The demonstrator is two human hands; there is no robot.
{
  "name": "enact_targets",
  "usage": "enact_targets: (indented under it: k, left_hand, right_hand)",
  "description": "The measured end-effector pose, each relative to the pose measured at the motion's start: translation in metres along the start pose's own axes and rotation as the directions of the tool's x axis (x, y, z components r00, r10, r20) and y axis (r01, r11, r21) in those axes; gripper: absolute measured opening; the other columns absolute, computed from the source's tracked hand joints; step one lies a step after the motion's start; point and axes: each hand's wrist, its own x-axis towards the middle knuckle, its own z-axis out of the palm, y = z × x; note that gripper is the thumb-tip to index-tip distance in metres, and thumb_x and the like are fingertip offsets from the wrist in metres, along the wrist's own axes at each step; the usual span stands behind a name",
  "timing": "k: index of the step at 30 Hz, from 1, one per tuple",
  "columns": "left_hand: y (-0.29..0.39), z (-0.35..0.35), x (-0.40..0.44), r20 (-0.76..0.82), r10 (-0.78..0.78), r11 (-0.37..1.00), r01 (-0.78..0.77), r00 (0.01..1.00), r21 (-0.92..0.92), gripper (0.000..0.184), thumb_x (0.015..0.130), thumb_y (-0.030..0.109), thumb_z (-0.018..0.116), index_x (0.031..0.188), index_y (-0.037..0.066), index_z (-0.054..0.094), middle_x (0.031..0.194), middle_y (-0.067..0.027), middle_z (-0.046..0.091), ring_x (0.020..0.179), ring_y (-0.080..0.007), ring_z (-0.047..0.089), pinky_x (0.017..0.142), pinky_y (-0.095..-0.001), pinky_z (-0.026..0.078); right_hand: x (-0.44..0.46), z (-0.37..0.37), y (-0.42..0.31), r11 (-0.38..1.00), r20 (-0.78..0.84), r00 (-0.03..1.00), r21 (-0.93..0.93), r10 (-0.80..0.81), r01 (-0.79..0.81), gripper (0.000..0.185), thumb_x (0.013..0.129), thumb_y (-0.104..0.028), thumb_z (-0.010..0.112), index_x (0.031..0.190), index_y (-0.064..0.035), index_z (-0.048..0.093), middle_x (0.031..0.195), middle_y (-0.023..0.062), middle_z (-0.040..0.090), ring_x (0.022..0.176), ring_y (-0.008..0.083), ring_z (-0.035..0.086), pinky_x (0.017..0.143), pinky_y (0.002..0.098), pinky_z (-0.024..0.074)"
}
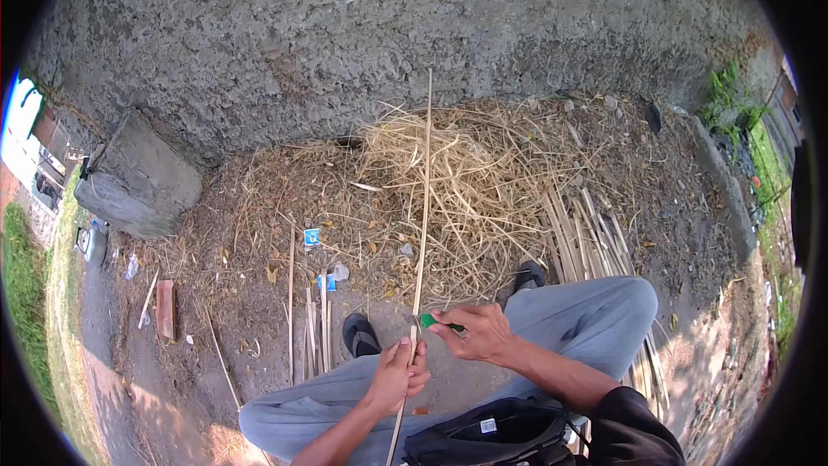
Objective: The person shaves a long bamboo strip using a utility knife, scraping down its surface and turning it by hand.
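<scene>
A long, thin, pale bamboo strip (pixel 423 207) runs from my lap up toward the wall, tilted slightly right at its far end. My left hand (pixel 400 377) is closed around its lower part, with the thumb on top. In my right hand (pixel 480 333) is a knife with a green handle (pixel 429 320), gripped just right of the strip. Its short blade seems to touch or nearly touch the strip, just above my left hand; the exact contact is too small to tell.
A heap of shavings (pixel 448 173) lies before a rough wall (pixel 362 26). Split strips (pixel 595 237) lie by my right knee, more strips (pixel 310 336) by my left foot. A concrete block (pixel 142 181), a brick (pixel 166 309) and blue wrappers (pixel 311 237) are at left. A black bag (pixel 448 440) rests on my lap.
</scene>
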Motion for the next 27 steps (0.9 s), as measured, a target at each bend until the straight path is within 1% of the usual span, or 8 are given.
enact_targets:
  k: [8, 10, 12, 15, 18, 20, 22, 27]
  left_hand:
    - [0.002, 0.006, -0.004, -0.053, 0.003, 0.997, 0.001, 0.999, 0.073, 0.037, 0.107, 0.04, 0.03, 0.097, 0.008, 0.046, 0.061, 0.0048, 0.031, 0.045, -0.0042, 0.025, 0.039, -0.0223, 0.02]
    - [-0.007, 0.014, -0.014, -0.082, 0.004, 0.992, 0.006, 0.997, 0.125, 0.036, 0.107, 0.038, 0.028, 0.096, 0.008, 0.046, 0.061, 0.0046, 0.032, 0.046, -0.0041, 0.026, 0.039, -0.0226, 0.02]
    - [-0.036, 0.019, -0.028, 0.018, -0.151, 0.967, 0.144, 0.988, 0.212, 0.037, 0.108, 0.037, 0.026, 0.098, 0.007, 0.047, 0.061, 0.0046, 0.031, 0.045, -0.0042, 0.026, 0.039, -0.0219, 0.02]
    - [-0.012, 0.015, -0.025, 0.049, -0.25, 0.949, 0.234, 0.967, 0.214, 0.039, 0.108, 0.037, 0.026, 0.099, 0.005, 0.047, 0.061, 0.0043, 0.031, 0.045, -0.0039, 0.027, 0.038, -0.0211, 0.02]
    - [0.011, 0.007, -0.014, 0.082, -0.193, 0.964, 0.173, 0.978, 0.203, 0.043, 0.108, 0.036, 0.026, 0.107, 0.001, 0.049, 0.061, 0.0036, 0.032, 0.045, -0.0043, 0.026, 0.037, -0.0211, 0.022]
    - [0.014, 0.001, -0.01, 0.072, -0.149, 0.979, 0.137, 0.986, 0.152, 0.045, 0.108, 0.035, 0.025, 0.119, -0.003, 0.048, 0.061, 0.0031, 0.031, 0.044, -0.0052, 0.025, 0.036, -0.0218, 0.022]
    - [0.012, -0.004, -0.003, 0.038, -0.122, 0.989, 0.118, 0.992, 0.094, 0.043, 0.108, 0.034, 0.025, 0.121, -0.001, 0.047, 0.061, 0.0028, 0.031, 0.043, -0.0055, 0.025, 0.036, -0.0222, 0.022]
    - [0.007, -0.011, 0.001, -0.006, -0.061, 0.997, 0.061, 0.998, -0.041, 0.038, 0.108, 0.033, 0.028, 0.125, 0.005, 0.047, 0.061, 0.0028, 0.031, 0.045, -0.0047, 0.026, 0.037, -0.0212, 0.021]
  right_hand:
    - [0.007, 0.007, 0.013, 1.0, -0.085, 0.996, 0.011, -0.012, 0.013, 0.015, 0.08, -0.022, 0.078, 0.087, -0.0098, 0.073, 0.079, 0.0054, 0.073, 0.049, 0.0218, 0.064, 0.041, 0.0309, 0.046]
    - [0.021, -0.004, 0.029, 0.973, -0.182, 0.957, -0.019, 0.225, -0.232, 0.014, 0.082, -0.022, 0.076, 0.086, -0.0087, 0.072, 0.081, 0.0078, 0.073, 0.049, 0.0227, 0.064, 0.042, 0.0313, 0.0454]
    - [0.052, -0.055, 0.068, 0.821, -0.206, 0.827, -0.141, 0.522, -0.553, 0.021, 0.088, -0.029, 0.069, 0.088, -0.0076, 0.069, 0.064, 0.0091, 0.067, 0.047, 0.0305, 0.06, 0.045, 0.0399, 0.0442]
    - [0.042, -0.053, 0.111, 0.901, -0.313, 0.881, -0.135, 0.356, -0.412, 0.026, 0.091, -0.03, 0.066, 0.088, -0.0048, 0.067, 0.064, 0.0109, 0.066, 0.047, 0.0258, 0.058, 0.047, 0.0385, 0.0432]
    - [0.041, -0.035, 0.096, 0.9, -0.372, 0.82, 0.195, 0.435, -0.389, 0.025, 0.091, -0.027, 0.068, 0.086, -0.0028, 0.064, 0.065, 0.0109, 0.065, 0.049, 0.0164, 0.054, 0.049, 0.0323, 0.0422]
    - [0.035, -0.025, 0.06, 0.918, -0.247, 0.894, 0.236, 0.374, -0.319, 0.023, 0.089, -0.025, 0.07, 0.085, -0.0031, 0.063, 0.073, 0.0107, 0.07, 0.05, 0.0203, 0.059, 0.05, 0.0329, 0.0451]
    - [0.023, -0.023, 0.02, 0.938, -0.013, 0.958, 0.208, 0.285, -0.277, 0.02, 0.088, -0.018, 0.072, 0.087, 0.0004, 0.063, 0.085, 0.0117, 0.073, 0.054, 0.0115, 0.06, 0.05, 0.0276, 0.0448]
    - [0.002, -0.002, 0.005, 0.962, 0.094, 0.976, 0.174, 0.196, -0.21, 0.022, 0.085, -0.022, 0.074, 0.085, -0.0019, 0.065, 0.091, 0.0123, 0.074, 0.054, 0.0219, 0.065, 0.049, 0.0317, 0.0492]
